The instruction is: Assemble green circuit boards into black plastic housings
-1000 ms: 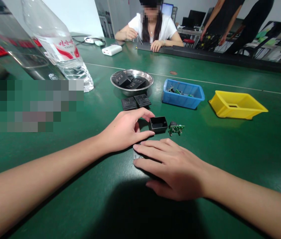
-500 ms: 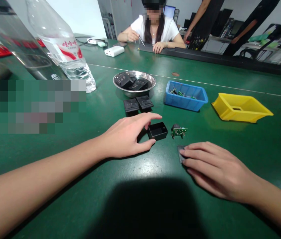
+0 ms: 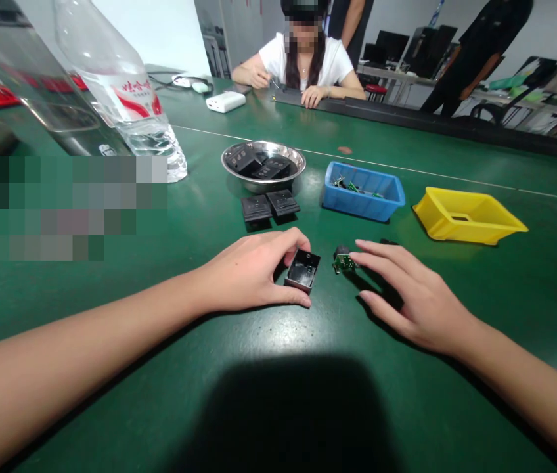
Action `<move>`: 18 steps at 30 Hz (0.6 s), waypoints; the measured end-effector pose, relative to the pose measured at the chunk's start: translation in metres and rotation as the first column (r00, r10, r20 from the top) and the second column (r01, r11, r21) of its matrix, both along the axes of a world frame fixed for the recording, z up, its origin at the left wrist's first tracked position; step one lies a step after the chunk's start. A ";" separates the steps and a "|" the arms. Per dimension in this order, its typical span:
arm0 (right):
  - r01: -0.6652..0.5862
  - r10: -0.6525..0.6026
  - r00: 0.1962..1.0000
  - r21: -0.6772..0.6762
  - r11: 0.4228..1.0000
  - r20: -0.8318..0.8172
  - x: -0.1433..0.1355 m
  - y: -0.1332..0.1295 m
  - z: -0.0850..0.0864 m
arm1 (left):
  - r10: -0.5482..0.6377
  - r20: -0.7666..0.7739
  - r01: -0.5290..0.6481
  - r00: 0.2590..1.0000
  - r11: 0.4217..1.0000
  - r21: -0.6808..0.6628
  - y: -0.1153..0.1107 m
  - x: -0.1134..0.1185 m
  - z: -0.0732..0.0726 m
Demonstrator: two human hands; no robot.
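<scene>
My left hand [image 3: 253, 269] grips a small black open-topped case [image 3: 303, 270] between thumb and fingers, its hollow inside facing up toward me. To the right of the case, a small green circuit board [image 3: 343, 261] rests on the green table. My right hand [image 3: 414, 295] hovers over the board's right side with thumb and fingers apart, its fingertips close to the board. Behind my right fingers a dark piece [image 3: 389, 242] shows in part. Beyond my left hand lie two black flat parts [image 3: 269, 207], side by side.
A metal bowl [image 3: 263, 185] holds black cases. Right of it are a blue bin [image 3: 363, 203] with circuit boards and a yellow bin [image 3: 468, 226]. Bottles [image 3: 135, 105] stand at the left. Across the table [image 3: 259, 394] sits a person [image 3: 328, 59]; others stand behind.
The black case has turned and is now gripped by my left hand. My right hand has let go of the flat dark piece and moved up to the circuit board, its fingers spread.
</scene>
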State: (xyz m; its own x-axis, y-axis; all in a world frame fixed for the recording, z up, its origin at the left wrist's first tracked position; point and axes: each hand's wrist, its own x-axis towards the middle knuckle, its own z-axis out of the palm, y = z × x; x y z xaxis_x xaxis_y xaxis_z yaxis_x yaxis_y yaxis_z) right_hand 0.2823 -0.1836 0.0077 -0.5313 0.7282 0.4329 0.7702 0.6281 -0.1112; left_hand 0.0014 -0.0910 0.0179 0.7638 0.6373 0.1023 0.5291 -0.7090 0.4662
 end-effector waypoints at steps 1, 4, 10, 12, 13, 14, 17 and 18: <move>-0.024 0.024 0.999 -0.031 0.999 0.021 -0.006 -0.003 0.000 | 0.009 0.013 -0.009 1.000 1.000 0.013 0.000 0.001 0.000; -0.062 0.064 0.998 -0.079 0.995 0.023 -0.014 -0.007 0.001 | 0.046 0.050 -0.049 0.998 0.998 0.048 -0.002 0.002 -0.001; -0.114 0.110 0.991 -0.051 0.992 -0.080 -0.004 -0.004 0.000 | 0.067 0.078 -0.069 0.995 0.997 0.024 -0.006 0.002 0.001; -0.108 0.105 0.992 -0.048 0.993 -0.065 -0.002 -0.004 -0.001 | 0.044 0.084 -0.047 0.996 0.998 0.032 -0.006 0.002 0.001; -0.108 0.105 0.993 -0.051 0.993 -0.057 -0.002 -0.003 -0.001 | 0.034 0.081 -0.037 0.996 0.999 0.033 -0.005 0.002 0.001; -0.107 0.104 0.993 -0.056 0.993 -0.052 -0.002 -0.003 -0.001 | 0.025 0.079 -0.027 0.997 0.999 0.035 -0.005 0.001 0.000; -0.096 0.091 0.994 -0.078 0.992 -0.062 -0.002 -0.003 -0.002 | -0.004 0.078 0.000 0.997 0.999 0.044 -0.004 0.001 -0.001; -0.091 0.086 0.994 -0.085 0.992 -0.070 -0.002 -0.002 -0.002 | -0.013 0.084 0.009 0.996 0.999 0.050 -0.004 0.001 -0.002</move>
State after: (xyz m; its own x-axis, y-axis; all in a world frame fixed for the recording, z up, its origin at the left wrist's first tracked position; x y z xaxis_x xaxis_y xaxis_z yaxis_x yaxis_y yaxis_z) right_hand 0.2801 -0.1860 0.0056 -0.5680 0.7162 0.4055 0.7012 0.6791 -0.2173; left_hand 0.0021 -0.0949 0.0162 0.7580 0.6214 0.1980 0.4815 -0.7380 0.4728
